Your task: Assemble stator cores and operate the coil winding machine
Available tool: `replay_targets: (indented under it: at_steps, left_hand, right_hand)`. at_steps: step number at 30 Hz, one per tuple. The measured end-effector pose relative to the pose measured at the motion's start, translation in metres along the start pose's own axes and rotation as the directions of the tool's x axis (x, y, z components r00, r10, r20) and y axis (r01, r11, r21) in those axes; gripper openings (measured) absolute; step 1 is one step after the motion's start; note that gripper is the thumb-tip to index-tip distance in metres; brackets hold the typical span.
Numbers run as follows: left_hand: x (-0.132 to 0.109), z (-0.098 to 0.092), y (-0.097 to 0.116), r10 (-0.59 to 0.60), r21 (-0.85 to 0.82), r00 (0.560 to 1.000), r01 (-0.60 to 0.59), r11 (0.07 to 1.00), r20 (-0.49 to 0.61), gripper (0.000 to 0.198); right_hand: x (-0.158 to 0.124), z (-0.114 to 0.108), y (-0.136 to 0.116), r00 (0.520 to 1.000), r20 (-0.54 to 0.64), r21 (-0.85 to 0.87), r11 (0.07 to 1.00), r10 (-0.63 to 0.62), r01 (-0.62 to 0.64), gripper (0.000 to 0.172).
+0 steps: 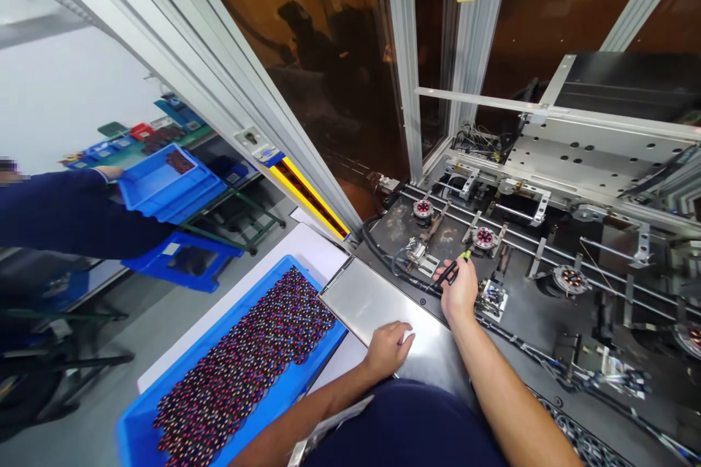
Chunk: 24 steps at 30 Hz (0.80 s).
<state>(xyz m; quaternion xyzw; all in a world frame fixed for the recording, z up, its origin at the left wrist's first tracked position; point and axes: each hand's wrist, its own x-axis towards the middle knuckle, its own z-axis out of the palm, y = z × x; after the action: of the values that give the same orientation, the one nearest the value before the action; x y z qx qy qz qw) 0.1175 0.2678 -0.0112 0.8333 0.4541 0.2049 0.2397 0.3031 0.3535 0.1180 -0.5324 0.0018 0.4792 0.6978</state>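
Observation:
My right hand [458, 288] is closed round a small black tool with a green tip [452, 269], held over the dark machine bed beside a metal fixture [491, 298]. Just beyond it, round wound coil parts [485, 237] sit on the rails [548, 252] of the machine. My left hand [388, 346] rests on a bare steel plate [361, 299] with its fingers curled loosely; nothing shows in it. Left of that plate a blue tray [296, 379] holds several dark red and blue coil parts [246, 365].
An aluminium-framed guard with tinted panels [328, 66] rises behind the machine, with a yellow-edged strip [309, 197] on its post. At the far left another person's dark sleeve [71, 211] reaches toward blue bins [164, 186]. More coil parts [569, 279] sit along the rails.

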Motion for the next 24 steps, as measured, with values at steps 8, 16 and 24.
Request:
replay_targets:
  at_steps: [8,16,24]
  left_hand:
    - [0.000,0.001,-0.001,0.013,0.007,1.000,-0.013,1.000,-0.010,0.023]
    - [0.001,-0.002,0.003,0.016,0.009,0.999,-0.015,1.000,-0.032,0.023]
    - [0.001,-0.004,0.002,0.028,0.000,1.000,-0.028,1.000,-0.014,0.024]
  right_hand:
    - [-0.030,0.004,-0.014,0.963,0.271,-0.076,0.997,-0.003,0.024,0.030]
    - [-0.143,-0.084,-0.063,0.748,0.646,-0.227,0.974,0.151,0.000,0.053]
    - [-0.039,-0.146,-0.082,0.996,0.066,-0.033,0.998,-0.053,0.055,0.035]
